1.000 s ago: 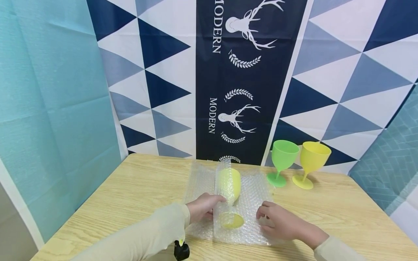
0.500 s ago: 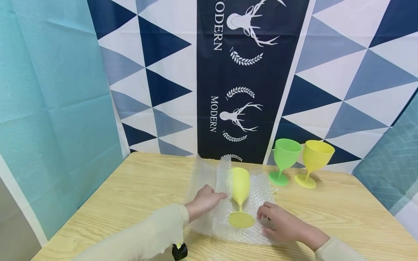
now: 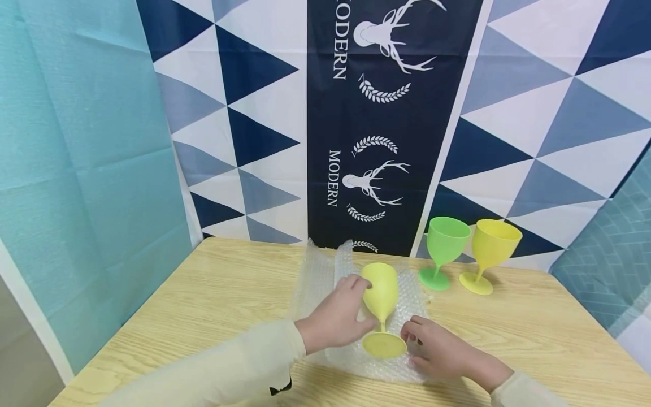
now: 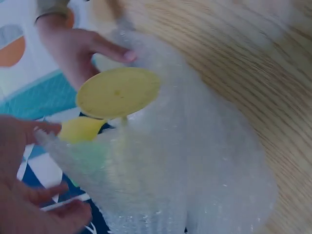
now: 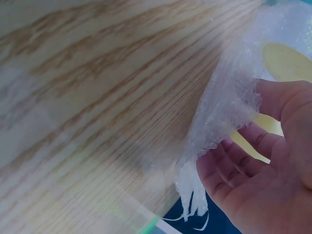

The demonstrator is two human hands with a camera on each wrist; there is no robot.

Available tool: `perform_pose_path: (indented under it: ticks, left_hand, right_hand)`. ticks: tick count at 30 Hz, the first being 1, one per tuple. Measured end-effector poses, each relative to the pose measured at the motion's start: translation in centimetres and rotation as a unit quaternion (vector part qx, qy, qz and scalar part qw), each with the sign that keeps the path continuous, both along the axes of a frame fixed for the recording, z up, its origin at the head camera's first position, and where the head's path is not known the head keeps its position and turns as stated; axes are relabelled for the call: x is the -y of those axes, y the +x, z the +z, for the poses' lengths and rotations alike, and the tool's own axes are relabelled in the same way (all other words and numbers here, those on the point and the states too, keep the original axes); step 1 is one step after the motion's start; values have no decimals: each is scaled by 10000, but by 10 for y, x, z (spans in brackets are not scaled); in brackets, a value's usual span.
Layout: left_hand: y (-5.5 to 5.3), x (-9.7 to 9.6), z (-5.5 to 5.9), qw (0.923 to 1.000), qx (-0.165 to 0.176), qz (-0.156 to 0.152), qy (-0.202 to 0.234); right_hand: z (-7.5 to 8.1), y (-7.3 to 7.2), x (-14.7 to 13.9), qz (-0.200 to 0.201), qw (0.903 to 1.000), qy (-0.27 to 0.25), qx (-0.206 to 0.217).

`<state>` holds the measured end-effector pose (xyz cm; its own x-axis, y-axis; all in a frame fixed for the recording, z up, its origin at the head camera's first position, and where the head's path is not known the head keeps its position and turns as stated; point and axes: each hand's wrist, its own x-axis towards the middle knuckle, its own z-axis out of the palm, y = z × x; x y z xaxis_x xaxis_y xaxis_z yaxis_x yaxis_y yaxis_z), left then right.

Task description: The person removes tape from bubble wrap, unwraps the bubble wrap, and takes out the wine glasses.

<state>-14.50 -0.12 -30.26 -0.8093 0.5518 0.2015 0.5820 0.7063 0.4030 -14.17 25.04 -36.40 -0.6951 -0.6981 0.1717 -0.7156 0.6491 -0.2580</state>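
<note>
A yellow plastic goblet [image 3: 381,288] lies on its side on clear bubble wrap [image 3: 320,282], bowl toward the wall and round base toward the person. My left hand [image 3: 338,316] is spread beside it, fingertips at the bowl's left side and thumb near the stem. In the left wrist view, the left hand [image 4: 36,185] has thumb and fingers apart at an edge of the bubble wrap [image 4: 195,165], with the goblet's base [image 4: 119,92] beyond. Right of the base, my right hand [image 3: 434,345] holds the wrap's right edge, its fingers [image 5: 234,161] curled there in the right wrist view.
A green goblet [image 3: 447,240] and another yellow goblet [image 3: 493,246] stand upright at the back right of the wooden table [image 3: 229,288]. A patterned cloth [image 3: 264,113] hangs behind the table, and a teal curtain [image 3: 91,169] is at the left.
The left flap of bubble wrap has come off the goblet, leaving it uncovered. The goblet has shifted right, and the left hand has moved right onto its side. The right hand stays put.
</note>
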Motion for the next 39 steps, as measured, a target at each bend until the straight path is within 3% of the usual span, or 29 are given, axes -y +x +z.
perform_pose_path:
  ticks: [3,6,11,13,15,18,22,28,32,39]
  left_hand:
    - [3,0,-4,9924,-520,-673,-894]
    - [3,3,-10,9769,-1015,-978,-1608]
    - [2,8,-19,9515,-1705,-961,-2373]
    - [2,11,-23,9379,-1941,-933,-2721]
    - [3,13,-28,9259,-2089,-909,-3013]
    - [2,17,-37,9170,-2136,-822,-3268]
    - [0,24,-49,9213,-2048,-744,-3222]
    - [-3,34,-61,9304,-1979,-877,-2958]
    - [-5,38,-63,9345,-1911,-893,-2867]
    - [-6,54,-59,9503,-1401,-791,-2664]
  right_hand:
    - [0,0,0,50,10000,-81,-31]
    - [0,1,0,40,9999,-119,35]
    - [1,1,0,-108,9995,-115,289]
    - [1,1,0,-113,9994,-125,302]
    - [1,0,0,-57,9996,-147,217]
    - [1,-1,0,-40,9997,-158,192]
    - [1,-1,1,-97,9995,-151,273]
    - [1,-1,1,-144,9992,-137,337]
    - [2,-1,1,-237,9985,-78,478]
    - [2,-1,1,-300,9980,-27,549]
